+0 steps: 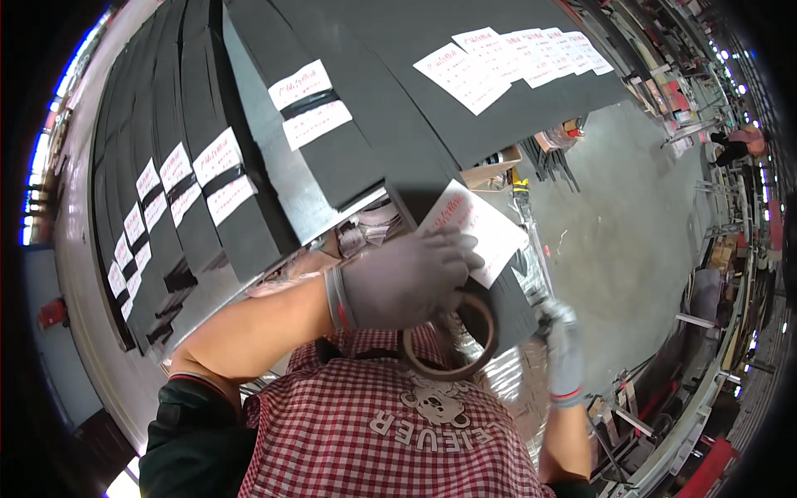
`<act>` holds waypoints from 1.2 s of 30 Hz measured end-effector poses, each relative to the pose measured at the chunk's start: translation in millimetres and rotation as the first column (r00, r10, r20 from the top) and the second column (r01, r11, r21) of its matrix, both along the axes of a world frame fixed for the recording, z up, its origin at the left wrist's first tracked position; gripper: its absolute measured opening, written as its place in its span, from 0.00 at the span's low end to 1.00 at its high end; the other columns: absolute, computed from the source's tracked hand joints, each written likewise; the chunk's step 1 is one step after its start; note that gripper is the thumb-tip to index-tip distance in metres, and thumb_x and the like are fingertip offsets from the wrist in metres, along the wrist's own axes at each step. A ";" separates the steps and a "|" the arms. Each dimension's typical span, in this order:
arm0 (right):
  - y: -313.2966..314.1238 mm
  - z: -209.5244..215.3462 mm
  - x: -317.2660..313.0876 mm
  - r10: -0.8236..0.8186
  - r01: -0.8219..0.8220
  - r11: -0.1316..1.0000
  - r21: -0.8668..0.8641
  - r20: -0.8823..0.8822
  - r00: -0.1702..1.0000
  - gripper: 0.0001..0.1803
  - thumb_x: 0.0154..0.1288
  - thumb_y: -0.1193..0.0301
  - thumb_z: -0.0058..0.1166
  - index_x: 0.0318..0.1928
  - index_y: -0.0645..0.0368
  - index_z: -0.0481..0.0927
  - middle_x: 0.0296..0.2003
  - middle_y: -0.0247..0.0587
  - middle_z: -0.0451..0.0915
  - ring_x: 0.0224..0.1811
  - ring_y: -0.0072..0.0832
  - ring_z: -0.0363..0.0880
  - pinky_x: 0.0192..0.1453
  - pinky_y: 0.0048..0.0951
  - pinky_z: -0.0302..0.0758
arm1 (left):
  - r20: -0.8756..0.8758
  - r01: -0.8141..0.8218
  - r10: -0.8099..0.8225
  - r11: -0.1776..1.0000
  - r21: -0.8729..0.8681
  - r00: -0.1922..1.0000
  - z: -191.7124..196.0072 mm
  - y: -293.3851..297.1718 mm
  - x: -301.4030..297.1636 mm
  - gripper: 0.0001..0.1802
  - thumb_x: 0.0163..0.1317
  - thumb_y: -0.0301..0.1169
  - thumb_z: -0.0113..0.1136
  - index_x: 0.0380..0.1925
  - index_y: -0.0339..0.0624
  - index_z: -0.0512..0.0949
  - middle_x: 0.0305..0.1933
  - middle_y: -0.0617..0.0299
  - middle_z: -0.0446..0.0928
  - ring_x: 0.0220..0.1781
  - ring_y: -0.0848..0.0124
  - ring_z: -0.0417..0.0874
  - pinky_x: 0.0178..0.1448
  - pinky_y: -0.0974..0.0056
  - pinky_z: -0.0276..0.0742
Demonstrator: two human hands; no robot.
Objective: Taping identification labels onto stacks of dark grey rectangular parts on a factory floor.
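Just beyond your red-and-white checked apron [332, 423], your gray-gloved left hand [407, 278] reaches across toward the right, its fingers bent over the near-left part of a white paper label [490, 236]; you cannot tell from this view whether they pinch it or only press it. That label lies at the near end of a dark panel. Just below the same hand sits a brown tape roll [452, 373], tilted, its hold unclear. Farther right, your gloved right hand [564, 340] is curled beside the panel's near end, and whether it grips anything cannot be told. On the left, long black panels [249, 236] carry white labels crossed by black tape strips [222, 177]. At the far right, loose labels [473, 79] overlap on a wide dark sheet [365, 37].
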State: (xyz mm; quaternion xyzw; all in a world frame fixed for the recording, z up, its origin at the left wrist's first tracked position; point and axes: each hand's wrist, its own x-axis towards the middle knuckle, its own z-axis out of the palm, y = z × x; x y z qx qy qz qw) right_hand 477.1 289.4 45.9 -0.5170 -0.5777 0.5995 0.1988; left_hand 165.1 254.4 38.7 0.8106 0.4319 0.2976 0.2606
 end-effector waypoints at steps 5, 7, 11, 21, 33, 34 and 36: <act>29.0 112.7 -75.6 0.605 -0.521 0.586 0.620 0.092 0.791 0.15 0.62 0.65 0.58 0.45 0.62 0.81 0.48 0.49 0.78 0.57 0.42 0.74 0.71 0.47 0.60 | 0.085 0.030 -0.009 0.966 -0.256 0.996 39.3 12.2 1.6 0.14 0.61 0.36 0.58 0.30 0.32 0.76 0.40 0.46 0.74 0.48 0.51 0.74 0.60 0.53 0.68; 47.7 117.9 -91.5 0.841 -0.764 0.367 0.531 0.163 0.516 0.13 0.49 0.68 0.67 0.37 0.57 0.84 0.33 0.48 0.79 0.50 0.47 0.77 0.72 0.55 0.56 | 0.054 -0.131 0.144 0.972 -0.193 0.988 48.0 8.6 3.4 0.17 0.62 0.38 0.57 0.29 0.32 0.75 0.32 0.47 0.74 0.37 0.53 0.76 0.49 0.56 0.74; 68.5 100.3 -93.8 0.802 -0.749 0.497 0.438 0.096 0.589 0.11 0.48 0.70 0.65 0.35 0.57 0.84 0.26 0.44 0.77 0.42 0.43 0.79 0.72 0.55 0.58 | 0.269 -0.263 0.402 0.862 -0.433 0.875 45.2 -26.8 -3.9 0.19 0.62 0.41 0.63 0.24 0.35 0.77 0.21 0.55 0.76 0.21 0.62 0.78 0.28 0.61 0.74; 165.2 73.6 -111.1 0.247 -0.915 0.184 0.360 0.884 0.397 0.04 0.53 0.75 0.56 0.30 0.60 0.82 0.35 0.50 0.83 0.45 0.39 0.81 0.52 0.36 0.74 | 0.180 -0.489 0.630 0.725 -0.484 0.755 -60.0 -81.7 -27.1 0.07 0.56 0.30 0.64 0.25 0.39 0.80 0.25 0.55 0.79 0.26 0.68 0.81 0.31 0.65 0.75; 188.5 -6.8 -39.0 0.193 -0.379 0.874 0.304 0.499 0.845 0.06 0.67 0.73 0.54 0.41 0.61 0.79 0.29 0.30 0.75 0.37 0.18 0.72 0.42 0.25 0.71 | 0.653 -0.103 0.665 0.725 -0.681 0.362 -115.2 -69.7 -34.1 0.08 0.65 0.24 0.56 0.41 0.36 0.82 0.43 0.59 0.82 0.43 0.71 0.81 0.48 0.67 0.77; 183.6 -7.5 -23.7 0.204 -0.378 0.846 0.376 0.427 0.881 0.06 0.67 0.73 0.54 0.42 0.61 0.79 0.33 0.31 0.76 0.38 0.18 0.72 0.43 0.23 0.71 | 0.634 -0.137 0.678 0.716 -0.684 0.372 -112.6 -78.1 -37.2 0.08 0.65 0.24 0.56 0.41 0.36 0.82 0.43 0.59 0.82 0.43 0.71 0.81 0.48 0.67 0.77; 162.4 -7.9 -7.0 0.175 -0.301 0.861 0.411 0.317 0.932 0.08 0.68 0.73 0.52 0.45 0.62 0.79 0.39 0.33 0.76 0.42 0.20 0.72 0.47 0.23 0.70 | 0.342 -0.487 0.731 0.660 -0.571 0.590 -110.9 -108.0 -44.3 0.08 0.63 0.24 0.59 0.42 0.35 0.81 0.39 0.60 0.82 0.42 0.72 0.82 0.46 0.66 0.77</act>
